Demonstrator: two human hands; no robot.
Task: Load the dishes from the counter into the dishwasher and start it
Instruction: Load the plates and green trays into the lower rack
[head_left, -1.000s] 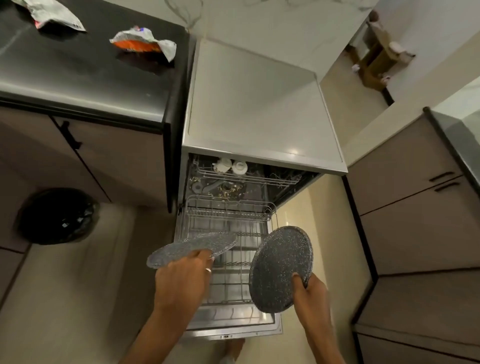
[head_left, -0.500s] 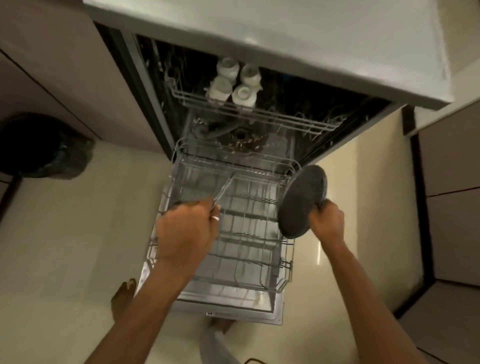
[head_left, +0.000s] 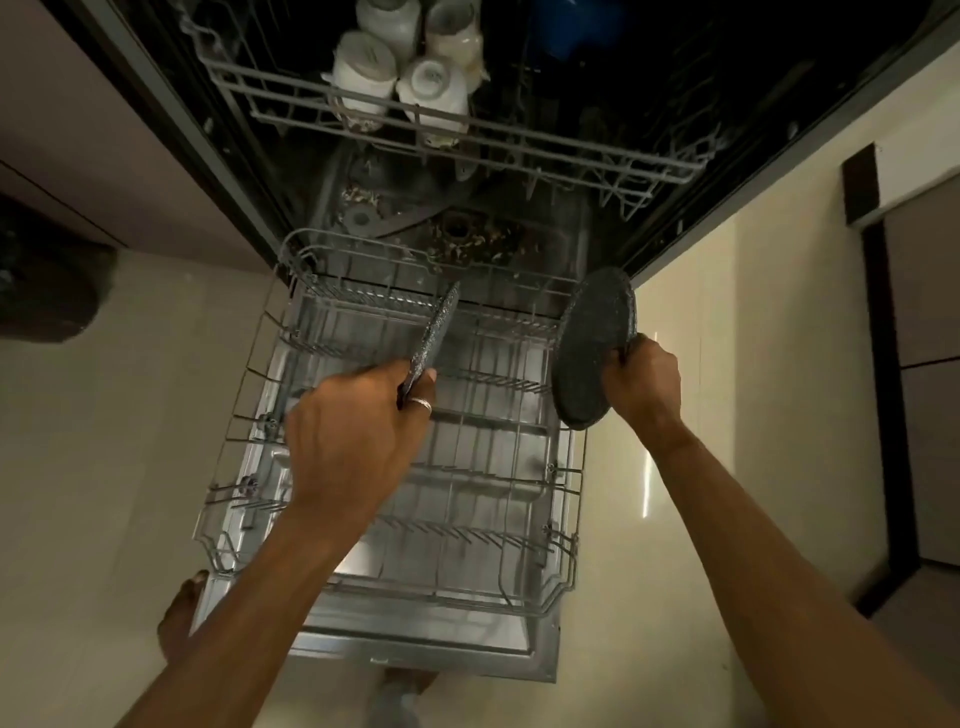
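The dishwasher stands open with its lower wire rack (head_left: 249, 395) pulled out over the dropped door (head_left: 540, 660). My left hand (head_left: 353, 441) grips a dark speckled plate (head_left: 434, 338) by its rim, edge-on and upright over the rack's far rows of tines. My right hand (head_left: 647, 382) holds a second dark speckled plate (head_left: 592, 348) upright at the rack's right edge, its flat face turned toward me. The upper rack (head_left: 519, 140) holds several white cups (head_left: 363, 65) upside down.
A black bag-lined bin (head_left: 47, 280) sits on the floor at the left. Cabinet fronts (head_left: 924, 364) run along the right. My bare feet (head_left: 179, 613) stand at the door's near edge. Food bits lie around the tub's drain (head_left: 460, 234).
I have leaned in closer over the dishwasher. My left hand turned its plate from flat to upright and lowered it into the rack; the right hand's plate moved down beside the rack's right edge.
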